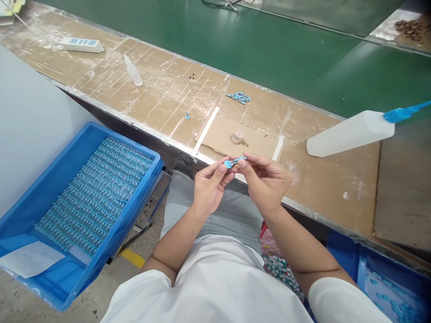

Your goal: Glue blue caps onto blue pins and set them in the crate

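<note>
My left hand (211, 184) pinches a small part with a round blue end (228, 164) between thumb and fingers. My right hand (266, 179) closes on the slim blue and silvery piece (239, 159) that reaches out from it. Whether these are one part or two touching parts I cannot tell. Both hands are held over the table's front edge. Just beyond them, a small clear cup (237, 137) sits on a cardboard sheet (218, 130). A single small blue part (187, 115) stands upright to the left, and a little pile of blue parts (240, 97) lies farther back.
A blue tray (79, 287) with rows of small blue parts stands at the lower left. A white bottle with a blue nozzle (350, 133) is at the right. A small white squeeze bottle (134, 72) and a power strip (82, 44) lie left. Behind runs a green surface (286, 49).
</note>
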A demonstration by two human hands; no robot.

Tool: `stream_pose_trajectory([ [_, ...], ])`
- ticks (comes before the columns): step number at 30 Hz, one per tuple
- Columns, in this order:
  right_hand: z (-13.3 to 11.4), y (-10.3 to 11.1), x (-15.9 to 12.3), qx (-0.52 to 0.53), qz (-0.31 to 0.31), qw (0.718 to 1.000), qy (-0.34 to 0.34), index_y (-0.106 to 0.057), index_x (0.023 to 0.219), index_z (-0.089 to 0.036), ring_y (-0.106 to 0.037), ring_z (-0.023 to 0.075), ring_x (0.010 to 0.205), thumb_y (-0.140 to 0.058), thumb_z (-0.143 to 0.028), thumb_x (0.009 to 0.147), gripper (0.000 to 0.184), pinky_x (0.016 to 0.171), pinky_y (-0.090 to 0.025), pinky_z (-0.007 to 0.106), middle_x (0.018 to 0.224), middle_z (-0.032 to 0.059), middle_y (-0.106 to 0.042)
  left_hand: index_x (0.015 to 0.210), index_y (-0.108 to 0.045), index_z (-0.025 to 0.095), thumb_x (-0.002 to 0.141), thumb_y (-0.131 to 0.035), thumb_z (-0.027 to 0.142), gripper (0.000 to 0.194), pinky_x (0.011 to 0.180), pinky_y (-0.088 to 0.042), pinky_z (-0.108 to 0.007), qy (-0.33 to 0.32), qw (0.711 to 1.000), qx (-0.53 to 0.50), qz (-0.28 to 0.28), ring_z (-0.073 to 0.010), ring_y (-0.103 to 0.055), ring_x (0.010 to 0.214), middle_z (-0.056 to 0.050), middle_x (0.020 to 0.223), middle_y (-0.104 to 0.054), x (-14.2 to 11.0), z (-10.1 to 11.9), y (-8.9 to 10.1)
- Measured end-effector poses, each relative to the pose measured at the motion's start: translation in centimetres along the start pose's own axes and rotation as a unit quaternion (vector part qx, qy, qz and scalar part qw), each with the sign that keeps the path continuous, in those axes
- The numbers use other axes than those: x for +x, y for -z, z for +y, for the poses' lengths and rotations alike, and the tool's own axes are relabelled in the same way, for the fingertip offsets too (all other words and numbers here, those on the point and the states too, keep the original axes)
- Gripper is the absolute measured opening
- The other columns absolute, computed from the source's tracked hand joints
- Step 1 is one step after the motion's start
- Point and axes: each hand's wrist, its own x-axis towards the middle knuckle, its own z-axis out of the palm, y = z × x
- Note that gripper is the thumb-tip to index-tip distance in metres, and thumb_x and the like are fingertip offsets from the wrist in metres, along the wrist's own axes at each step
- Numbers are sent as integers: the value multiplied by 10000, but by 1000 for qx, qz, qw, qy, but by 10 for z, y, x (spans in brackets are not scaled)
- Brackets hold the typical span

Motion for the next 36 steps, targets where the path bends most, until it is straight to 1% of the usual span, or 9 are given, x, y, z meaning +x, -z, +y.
stream_pose_trajectory([
  [2,1,0,0,7,-5,1000,-1,-745,974,-331,-744,204,767,-763,-250,795,197,701,-670,373,891,-10,-765,985,-764,147,730,-799,261,281,806,-570,-228,-1,1000,-2,1,-139,-731,810,-79,1010,-758,0,-1,1],
  [6,1,0,-1,3,-6,1000,7,-747,974,-326,-746,203,785,-762,-237,796,199,722,-669,365,906,-7,-765,951,-770,146,729,-799,252,248,759,-572,-188,-8,1000,-10,-8,-124,-729,794,-70,977,-764,0,-1,0],
  [13,2,-2,-1,23,0,1000,14,-754,966,-245,-746,191,794,-775,-195,781,193,734,-652,325,905,21,-767,939,-774,147,740,-793,254,226,741,-568,-161,-19,1000,-13,-13,-108,-728,785,-61,952,-767,0,1,0],
  [18,3,-3,-1,24,-1,1000,11,-757,967,-250,-744,189,812,-775,-183,778,201,752,-647,326,914,23,-767,940,-776,154,713,-813,274,259,753,-568,-178,-16,1000,-1,-2,-112,-726,783,-60,953,-768,1,0,1],
  [21,4,-3,-2,23,-5,1000,9,-757,967,-253,-743,184,804,-777,-179,775,207,760,-643,323,923,22,-767,940,-777,159,725,-804,259,238,749,-567,-171,-19,1000,-6,-5,-104,-724,783,-51,942,-768,1,0,2],
  [25,4,-2,-3,10,-8,1000,0,-753,971,-244,-741,189,800,-779,-214,777,198,770,-641,338,929,33,-765,951,-776,158,718,-810,253,254,745,-569,-173,-19,1000,-12,-3,-107,-725,779,-53,924,-769,2,-1,3],
  [29,4,-1,-4,-3,-6,1000,10,-752,967,-247,-738,190,815,-784,-229,772,199,761,-638,337,928,36,-762,948,-778,158,706,-819,262,267,745,-571,-178,-18,1000,-11,2,-112,-727,778,-58,929,-769,2,-1,3],
  [33,3,-1,-5,-7,-9,1000,15,-751,973,-251,-736,203,858,-780,-216,774,204,780,-634,353,940,39,-760,932,-780,167,720,-808,249,229,736,-574,-158,-20,1000,-14,-8,-106,-729,783,-49,932,-772,2,-2,4],
  [36,2,-2,-6,1,-18,1000,19,-752,985,-257,-735,210,879,-770,-180,779,221,794,-629,358,948,38,-759,918,-781,169,699,-823,259,241,728,-580,-161,-19,1000,-9,-3,-112,-732,776,-48,927,-773,2,-1,4],
])
